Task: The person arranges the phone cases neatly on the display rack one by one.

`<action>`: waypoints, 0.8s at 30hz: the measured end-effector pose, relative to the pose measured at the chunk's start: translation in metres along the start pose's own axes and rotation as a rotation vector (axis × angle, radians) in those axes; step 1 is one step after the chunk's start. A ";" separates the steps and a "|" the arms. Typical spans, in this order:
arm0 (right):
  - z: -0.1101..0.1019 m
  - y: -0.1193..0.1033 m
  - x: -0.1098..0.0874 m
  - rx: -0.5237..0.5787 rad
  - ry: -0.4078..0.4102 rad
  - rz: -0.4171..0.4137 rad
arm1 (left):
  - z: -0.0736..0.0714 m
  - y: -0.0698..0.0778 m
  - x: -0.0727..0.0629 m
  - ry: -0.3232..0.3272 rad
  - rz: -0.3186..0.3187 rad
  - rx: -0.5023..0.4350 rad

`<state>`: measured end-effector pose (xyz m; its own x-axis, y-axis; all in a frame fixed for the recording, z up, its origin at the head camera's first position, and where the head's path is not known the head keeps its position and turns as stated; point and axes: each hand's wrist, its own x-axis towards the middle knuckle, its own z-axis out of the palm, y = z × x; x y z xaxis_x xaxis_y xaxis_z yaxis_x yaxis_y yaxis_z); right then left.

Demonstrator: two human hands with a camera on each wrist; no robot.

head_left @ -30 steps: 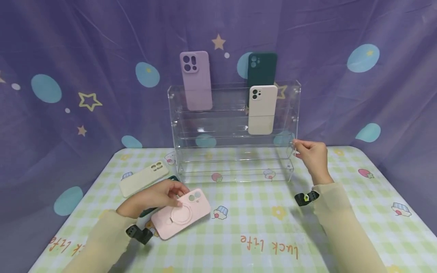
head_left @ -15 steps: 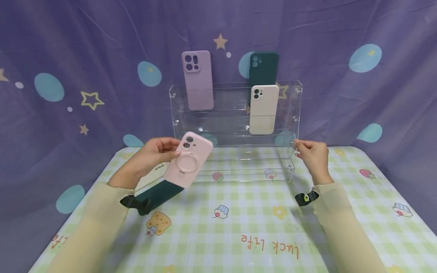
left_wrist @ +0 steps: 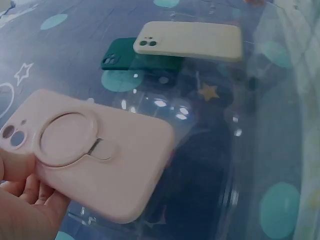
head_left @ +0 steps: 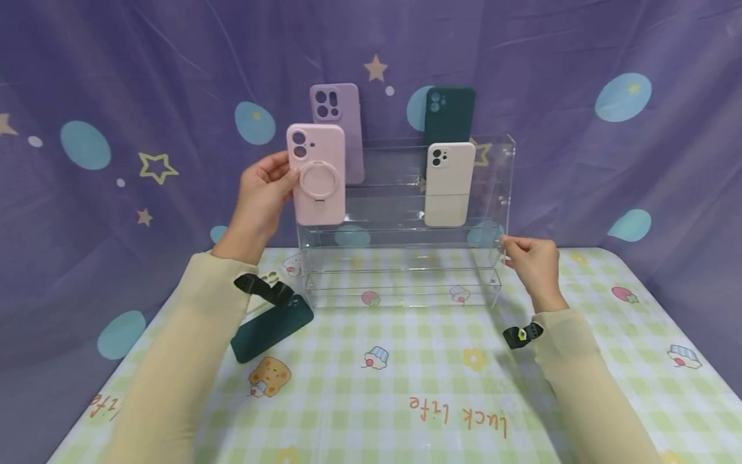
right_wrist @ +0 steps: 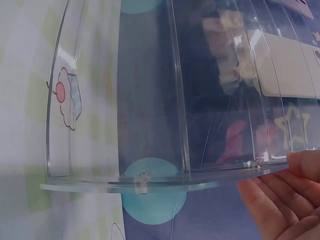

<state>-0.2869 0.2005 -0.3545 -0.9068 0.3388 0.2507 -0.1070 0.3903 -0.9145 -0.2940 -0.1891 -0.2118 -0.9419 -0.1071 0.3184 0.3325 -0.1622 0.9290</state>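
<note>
My left hand [head_left: 263, 196] holds a pink phone case [head_left: 329, 145] by its left edge, thumb on the back beside the raised ring. The case stands upright in front of the left side of a clear acrylic display rack [head_left: 400, 258], overlapping a lilac phone case [head_left: 351, 135] on the top tier. With thumb and fingers, my right hand [head_left: 533, 267] pinches the rack's right side panel, also seen in the right wrist view. A dark green phone case [head_left: 455, 116] stands on the top tier at right, and a cream phone case [head_left: 449, 187] stands on the tier below it.
Under my left forearm, another dark green phone case [head_left: 272, 328] lies on the table beside a pale phone case [head_left: 255, 308], partly hidden. A checked cloth [head_left: 440, 361] covers the table. A purple curtain [head_left: 551, 64] hangs behind the rack.
My left hand has lifted the pink phone case off the table, up to the rack's left side, turning it upright. My right hand keeps its grip on the rack's side.
</note>
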 end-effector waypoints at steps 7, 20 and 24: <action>-0.001 -0.001 -0.002 -0.003 -0.002 -0.017 | 0.018 0.008 0.024 0.083 0.035 -0.122; -0.003 0.000 -0.002 -0.023 -0.015 -0.026 | 0.037 -0.014 0.051 0.126 0.069 -0.126; -0.002 0.000 -0.002 -0.018 -0.016 -0.032 | 0.038 -0.022 0.053 0.124 0.067 -0.092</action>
<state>-0.2846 0.2019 -0.3546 -0.9094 0.3121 0.2748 -0.1291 0.4162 -0.9000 -0.3535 -0.1542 -0.2084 -0.9062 -0.2399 0.3481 0.4028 -0.2396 0.8834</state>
